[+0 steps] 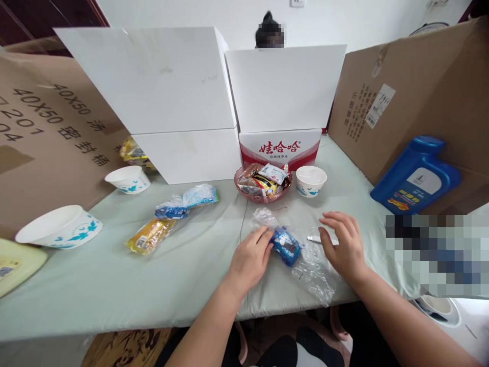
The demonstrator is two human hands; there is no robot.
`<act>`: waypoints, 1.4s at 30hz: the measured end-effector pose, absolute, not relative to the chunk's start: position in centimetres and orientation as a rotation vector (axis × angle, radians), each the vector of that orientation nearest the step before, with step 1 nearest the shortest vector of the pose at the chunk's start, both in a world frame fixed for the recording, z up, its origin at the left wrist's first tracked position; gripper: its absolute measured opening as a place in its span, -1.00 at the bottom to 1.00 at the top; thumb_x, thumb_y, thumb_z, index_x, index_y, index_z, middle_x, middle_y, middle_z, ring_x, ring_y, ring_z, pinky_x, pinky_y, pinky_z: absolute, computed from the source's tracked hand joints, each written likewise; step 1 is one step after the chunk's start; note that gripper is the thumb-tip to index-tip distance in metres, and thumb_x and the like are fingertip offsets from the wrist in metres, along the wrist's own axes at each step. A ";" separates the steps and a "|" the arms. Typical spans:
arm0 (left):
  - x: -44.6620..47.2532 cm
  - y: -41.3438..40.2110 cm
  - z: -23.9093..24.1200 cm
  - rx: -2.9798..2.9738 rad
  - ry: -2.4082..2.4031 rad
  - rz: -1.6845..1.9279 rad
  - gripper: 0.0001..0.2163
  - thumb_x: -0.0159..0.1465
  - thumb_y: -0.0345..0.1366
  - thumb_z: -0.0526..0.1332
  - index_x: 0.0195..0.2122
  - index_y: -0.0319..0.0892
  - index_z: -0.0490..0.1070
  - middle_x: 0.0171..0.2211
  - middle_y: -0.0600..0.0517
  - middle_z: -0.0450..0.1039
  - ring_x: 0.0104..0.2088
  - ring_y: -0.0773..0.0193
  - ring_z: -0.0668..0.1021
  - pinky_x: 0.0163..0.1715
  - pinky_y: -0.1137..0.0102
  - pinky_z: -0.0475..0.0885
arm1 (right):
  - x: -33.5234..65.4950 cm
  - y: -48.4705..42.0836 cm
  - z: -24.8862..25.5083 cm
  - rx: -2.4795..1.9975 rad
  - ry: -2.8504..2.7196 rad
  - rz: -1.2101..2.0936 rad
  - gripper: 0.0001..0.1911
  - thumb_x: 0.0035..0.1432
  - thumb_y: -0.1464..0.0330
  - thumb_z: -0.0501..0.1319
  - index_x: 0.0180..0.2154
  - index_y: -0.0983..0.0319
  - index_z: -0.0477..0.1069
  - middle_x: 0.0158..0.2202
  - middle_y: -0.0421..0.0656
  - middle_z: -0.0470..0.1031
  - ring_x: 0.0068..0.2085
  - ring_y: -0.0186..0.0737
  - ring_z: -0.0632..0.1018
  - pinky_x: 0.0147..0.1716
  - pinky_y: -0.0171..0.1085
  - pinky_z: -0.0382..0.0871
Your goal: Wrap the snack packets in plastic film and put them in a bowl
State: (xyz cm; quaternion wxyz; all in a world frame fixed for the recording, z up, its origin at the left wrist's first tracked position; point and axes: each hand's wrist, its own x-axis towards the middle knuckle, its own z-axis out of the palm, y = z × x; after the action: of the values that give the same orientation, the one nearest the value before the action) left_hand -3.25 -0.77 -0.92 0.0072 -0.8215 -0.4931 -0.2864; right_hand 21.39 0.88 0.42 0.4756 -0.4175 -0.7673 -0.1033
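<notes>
A clear plastic bag (313,270) lies on the pale green table (114,290) in front of me, with a blue snack packet (286,246) inside it. My left hand (250,259) rests on the table with its fingertips touching the left end of the blue packet. To the right, my right hand (344,243) hovers with spread, slightly curled fingers over the bag's right side, holding nothing. A thin white object (315,238) lies just under its fingertips.
A pink glass bowl (263,197) of wrapped snacks and a small white bowl (310,180) stand behind the bag. Left lie a bagged blue packet (187,200), a bagged yellow packet (150,236) and two white bowls (59,227). White boxes, cardboard walls and a blue bottle (416,176) ring the table.
</notes>
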 end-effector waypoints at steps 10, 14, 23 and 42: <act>-2.1 -2.1 1.0 -2.357 -2.183 -0.211 -0.50 0.34 -0.23 0.12 0.27 -0.29 0.15 -0.28 -0.17 0.58 -0.29 0.00 0.62 -0.28 0.20 0.50 | 19.6 0.4 -1.7 -1.187 -2.299 -0.165 -0.45 0.23 0.10 0.18 0.10 0.33 0.31 0.21 0.24 0.27 0.27 0.34 0.20 0.05 0.30 0.28; -3.1 -1.5 0.5 -2.359 -1.956 -0.517 -0.40 0.18 -0.28 0.31 0.23 -0.26 0.21 0.13 -0.25 0.37 0.12 -0.11 0.42 0.05 0.08 0.38 | 19.5 0.2 -1.2 -0.995 -2.354 -0.062 -0.60 0.31 0.27 0.10 0.12 0.28 0.29 0.16 0.10 0.36 0.25 0.05 0.27 0.14 0.09 0.28; -4.2 -1.8 0.7 -2.418 -1.587 -0.861 -0.82 0.29 -0.46 0.10 -0.31 -0.16 0.50 -0.25 -0.05 0.56 -0.22 0.14 0.56 -0.16 0.21 0.46 | 19.1 -0.4 0.1 -0.991 -2.420 -0.077 -0.53 0.31 0.31 0.08 0.21 0.26 0.22 0.22 0.08 0.30 0.29 0.06 0.22 0.17 0.12 0.21; -3.1 -2.4 1.3 -2.568 -2.066 -0.588 -0.42 0.13 -0.23 0.35 0.17 -0.14 0.24 0.22 -0.19 0.25 0.21 -0.13 0.32 0.13 0.03 0.28 | 21.0 -1.8 0.0 -1.611 -2.609 -0.119 -0.15 -0.14 -0.02 0.40 0.14 0.25 0.31 -0.26 0.05 0.60 -0.34 0.08 0.63 -0.45 -0.18 0.40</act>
State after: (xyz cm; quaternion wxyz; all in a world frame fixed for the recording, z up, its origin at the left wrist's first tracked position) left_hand -3.10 -2.40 1.30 -0.1031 -0.7630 -0.6137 -0.1748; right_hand 21.04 -1.80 -0.04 0.0365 -0.5245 -0.8497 -0.0387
